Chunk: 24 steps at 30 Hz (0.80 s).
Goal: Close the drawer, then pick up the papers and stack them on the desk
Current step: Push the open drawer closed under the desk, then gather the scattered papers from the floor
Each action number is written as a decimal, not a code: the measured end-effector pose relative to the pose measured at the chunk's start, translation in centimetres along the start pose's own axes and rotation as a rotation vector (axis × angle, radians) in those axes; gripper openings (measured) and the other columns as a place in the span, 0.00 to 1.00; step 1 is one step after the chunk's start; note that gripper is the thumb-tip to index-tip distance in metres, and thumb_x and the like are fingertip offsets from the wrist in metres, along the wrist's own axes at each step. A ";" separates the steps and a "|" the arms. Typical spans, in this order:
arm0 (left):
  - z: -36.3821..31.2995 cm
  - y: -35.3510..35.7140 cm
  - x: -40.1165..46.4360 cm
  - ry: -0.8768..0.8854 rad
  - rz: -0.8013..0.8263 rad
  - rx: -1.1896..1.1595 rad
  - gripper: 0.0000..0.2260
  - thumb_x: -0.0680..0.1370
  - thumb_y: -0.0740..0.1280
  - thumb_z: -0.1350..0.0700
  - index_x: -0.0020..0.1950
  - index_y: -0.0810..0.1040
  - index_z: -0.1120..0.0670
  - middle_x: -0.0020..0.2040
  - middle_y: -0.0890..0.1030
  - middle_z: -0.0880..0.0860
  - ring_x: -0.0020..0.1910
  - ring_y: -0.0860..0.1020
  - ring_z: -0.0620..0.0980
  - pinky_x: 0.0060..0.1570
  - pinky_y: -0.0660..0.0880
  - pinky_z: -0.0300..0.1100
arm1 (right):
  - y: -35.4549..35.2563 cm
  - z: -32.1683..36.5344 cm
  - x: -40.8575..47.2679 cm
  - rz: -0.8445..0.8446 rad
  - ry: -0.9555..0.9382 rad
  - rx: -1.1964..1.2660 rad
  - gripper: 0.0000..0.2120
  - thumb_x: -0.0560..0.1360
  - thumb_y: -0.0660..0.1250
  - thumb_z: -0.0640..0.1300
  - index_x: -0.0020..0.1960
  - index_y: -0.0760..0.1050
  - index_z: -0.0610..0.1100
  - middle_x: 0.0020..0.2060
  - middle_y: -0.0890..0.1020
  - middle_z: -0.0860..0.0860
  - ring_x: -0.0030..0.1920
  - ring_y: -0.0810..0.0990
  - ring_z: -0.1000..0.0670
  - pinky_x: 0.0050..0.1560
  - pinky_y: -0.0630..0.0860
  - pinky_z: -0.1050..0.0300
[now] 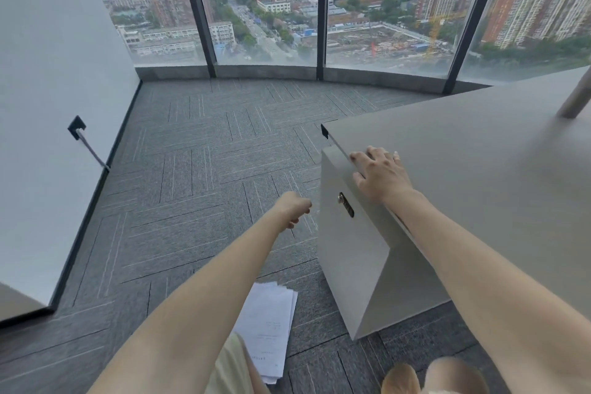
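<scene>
A grey drawer cabinet (351,249) stands under the grey desk (463,169), with a small lock (345,205) on its front. The drawer front sits flush with the cabinet. My right hand (380,173) lies flat on the desk's front edge just above the drawer, fingers spread. My left hand (295,208) hovers over the carpet left of the cabinet, fingers curled in with nothing held. A fanned pile of white papers (268,326) lies on the floor below my left forearm, partly hidden by it.
Grey carpet tiles (198,176) reach to tall windows (265,9) ahead. A white wall (48,89) with a black socket and cable (78,129) stands on the left. A metal pole (575,96) rises from the desk. My feet (435,376) show at the bottom right.
</scene>
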<state>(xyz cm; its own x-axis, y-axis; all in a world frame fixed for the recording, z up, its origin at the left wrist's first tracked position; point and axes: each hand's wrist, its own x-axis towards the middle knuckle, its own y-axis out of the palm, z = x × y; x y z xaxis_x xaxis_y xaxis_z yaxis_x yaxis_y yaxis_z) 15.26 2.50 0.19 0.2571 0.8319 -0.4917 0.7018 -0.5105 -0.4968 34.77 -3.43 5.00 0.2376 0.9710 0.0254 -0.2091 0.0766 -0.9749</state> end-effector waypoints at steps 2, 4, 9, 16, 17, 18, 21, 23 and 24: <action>0.8 -1.5 -2.2 -0.002 0.010 0.035 0.07 0.77 0.61 0.57 0.45 0.75 0.59 0.40 0.72 0.55 0.38 0.71 0.55 0.40 0.71 0.45 | -0.3 0.6 -0.7 0.050 0.033 -0.024 0.25 0.79 0.60 0.51 0.75 0.65 0.50 0.74 0.67 0.40 0.76 0.62 0.38 0.78 0.51 0.38; 1.8 -3.2 -4.2 0.004 0.004 0.052 0.07 0.77 0.61 0.57 0.46 0.75 0.59 0.40 0.72 0.55 0.38 0.70 0.54 0.40 0.71 0.46 | -0.8 2.0 -1.8 0.071 0.052 -0.021 0.23 0.79 0.60 0.51 0.72 0.69 0.46 0.69 0.72 0.40 0.73 0.67 0.38 0.76 0.57 0.37; 4.0 -7.0 -9.0 0.007 -0.071 0.050 0.04 0.75 0.62 0.59 0.46 0.74 0.59 0.39 0.71 0.56 0.36 0.70 0.54 0.38 0.70 0.45 | -1.5 7.4 -6.2 0.131 -0.004 0.012 0.23 0.79 0.60 0.50 0.73 0.69 0.45 0.69 0.73 0.41 0.70 0.71 0.40 0.71 0.66 0.41; 6.9 -10.5 -15.4 0.020 -0.172 0.000 0.06 0.75 0.64 0.59 0.50 0.75 0.60 0.45 0.73 0.57 0.39 0.71 0.55 0.40 0.71 0.46 | -1.4 13.1 -11.5 0.170 -0.069 0.098 0.25 0.79 0.63 0.51 0.75 0.67 0.46 0.72 0.71 0.42 0.72 0.70 0.42 0.71 0.68 0.46; 7.5 -10.9 -16.2 0.022 -0.181 -0.002 0.08 0.76 0.64 0.59 0.53 0.77 0.61 0.45 0.73 0.57 0.40 0.71 0.55 0.41 0.72 0.46 | -1.5 13.8 -12.1 0.174 -0.072 0.115 0.26 0.79 0.63 0.51 0.75 0.67 0.45 0.73 0.71 0.41 0.73 0.69 0.42 0.71 0.68 0.46; 8.1 -11.3 -16.8 0.025 -0.191 -0.007 0.11 0.76 0.63 0.59 0.56 0.77 0.62 0.45 0.73 0.57 0.39 0.71 0.54 0.41 0.72 0.46 | -1.6 14.4 -12.7 0.174 -0.076 0.133 0.26 0.79 0.63 0.51 0.75 0.67 0.44 0.73 0.71 0.41 0.73 0.69 0.42 0.71 0.67 0.47; 10.1 -12.4 -18.3 0.021 -0.226 -0.035 0.15 0.76 0.63 0.59 0.61 0.76 0.63 0.46 0.73 0.58 0.37 0.70 0.53 0.40 0.71 0.46 | -1.5 16.3 -14.0 0.174 -0.091 0.170 0.26 0.79 0.64 0.50 0.74 0.67 0.43 0.73 0.71 0.40 0.73 0.68 0.41 0.71 0.66 0.47; 11.4 -13.0 -18.8 0.003 -0.248 -0.055 0.16 0.76 0.64 0.59 0.62 0.74 0.63 0.46 0.73 0.58 0.37 0.71 0.53 0.40 0.71 0.46 | -1.1 17.5 -14.5 0.187 -0.109 0.174 0.26 0.79 0.64 0.50 0.74 0.67 0.43 0.73 0.71 0.40 0.73 0.69 0.40 0.71 0.66 0.46; 12.1 -13.3 -18.9 -0.006 -0.256 -0.066 0.15 0.76 0.64 0.59 0.61 0.74 0.63 0.46 0.73 0.59 0.37 0.71 0.53 0.39 0.72 0.46 | -0.7 18.1 -14.6 0.196 -0.122 0.174 0.26 0.79 0.64 0.50 0.74 0.67 0.43 0.73 0.71 0.40 0.72 0.69 0.40 0.71 0.67 0.46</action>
<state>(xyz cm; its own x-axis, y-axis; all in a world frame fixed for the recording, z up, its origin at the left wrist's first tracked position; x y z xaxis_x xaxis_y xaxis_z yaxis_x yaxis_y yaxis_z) -6.98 -9.06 7.41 0.0613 0.9309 -0.3601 0.7856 -0.2676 -0.5579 14.31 -13.59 9.36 0.0629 0.9904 -0.1232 -0.4023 -0.0878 -0.9113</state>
